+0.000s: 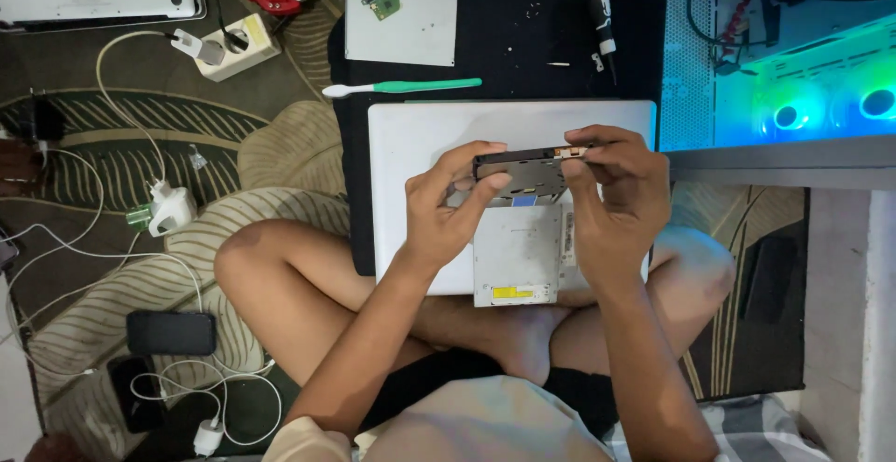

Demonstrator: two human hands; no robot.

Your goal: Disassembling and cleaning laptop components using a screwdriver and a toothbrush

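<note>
dark grey, the slim drive point(523, 171) sits pinched between the left hand point(439, 215) and the right hand point(611, 196), both grasping its ends above a white laptop point(411, 145) resting on crossed legs. a silver drive casing point(515, 255) lies at the laptop's near edge. beyond its far edge, a green-handled brush point(411, 87) and a screwdriver point(600, 14) lie on a black mat point(523, 14). the patterned rug point(280, 145) holds chargers and phones. the drive's underside is hidden.

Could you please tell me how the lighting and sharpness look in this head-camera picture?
Head view: dim, warm room light; the glowing blue-green computer case at upper right is overexposed. Both hands, left hand and right hand, and the dark flat drive they hold look reasonably sharp; edges bend slightly.
</note>
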